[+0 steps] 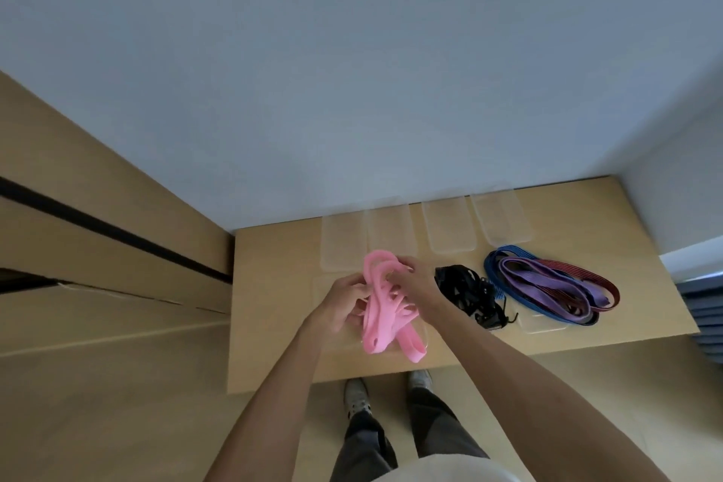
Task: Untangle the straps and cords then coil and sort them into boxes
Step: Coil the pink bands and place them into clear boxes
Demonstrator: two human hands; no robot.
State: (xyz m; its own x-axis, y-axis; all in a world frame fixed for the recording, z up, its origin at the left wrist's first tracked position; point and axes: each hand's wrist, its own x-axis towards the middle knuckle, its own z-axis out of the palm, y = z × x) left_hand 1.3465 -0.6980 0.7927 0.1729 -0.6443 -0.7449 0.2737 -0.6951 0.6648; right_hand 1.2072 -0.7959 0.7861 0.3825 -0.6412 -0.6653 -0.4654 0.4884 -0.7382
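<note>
From the head view, a person stands at a light wooden desk (274,309) pushed against a pale wall. Both hands are raised just above the desk's near middle, working a pink strap (381,309) that hangs in bunched loops between them. The left hand (342,303) has its fingers curled round the strap's lower left side; the right hand (412,278) pinches the upper loops from the right, fingers bent over them. The strap's lower loops dangle toward the desk's front edge; whether they touch the desk cannot be told.

Just right of the hands lies a tangled black strap (469,292) with a buckle at its near end. Further right, a heap of a blue cord (493,271), a purple strap (547,278) and a red cord (602,282) lies looped together. Along the back of the desk, near the wall, stand four clear boxes (450,231) in a row. A clear lid (542,323) lies partly under the coloured heap.

Below the desk's front edge, the person's two shoes (356,395) show on the floor.
</note>
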